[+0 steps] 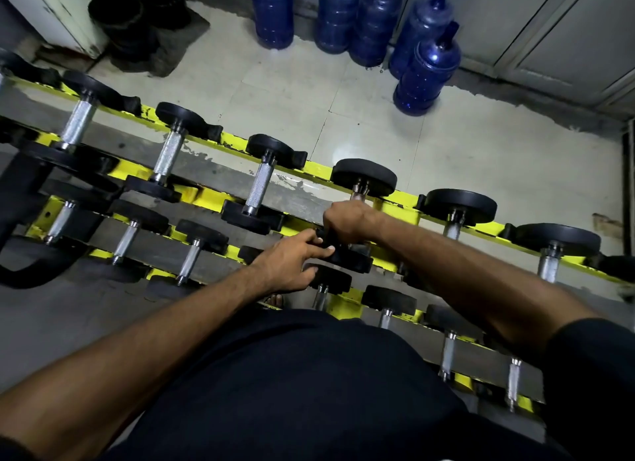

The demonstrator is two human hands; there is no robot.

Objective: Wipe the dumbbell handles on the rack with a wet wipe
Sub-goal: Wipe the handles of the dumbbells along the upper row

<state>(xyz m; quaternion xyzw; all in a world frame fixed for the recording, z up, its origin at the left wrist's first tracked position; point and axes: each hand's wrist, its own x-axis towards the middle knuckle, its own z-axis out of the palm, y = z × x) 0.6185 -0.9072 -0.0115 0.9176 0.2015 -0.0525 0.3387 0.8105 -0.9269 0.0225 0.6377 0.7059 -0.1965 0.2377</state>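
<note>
A yellow two-tier dumbbell rack (405,197) runs diagonally below me, holding several black dumbbells with knurled steel handles. My right hand (347,220) is closed around the handle of the middle dumbbell (364,177) on the upper tier; no wipe shows, as the fist hides whatever is inside. My left hand (292,264) rests with fingers spread on that dumbbell's near black end plate (350,258). The neighbouring handle (259,187) to the left is bare.
Several blue water jugs (426,69) stand on the tiled floor behind the rack. A black bin (117,14) sits at the far left corner. A black curved bar (31,261) juts out at the rack's left end. My dark shirt fills the lower view.
</note>
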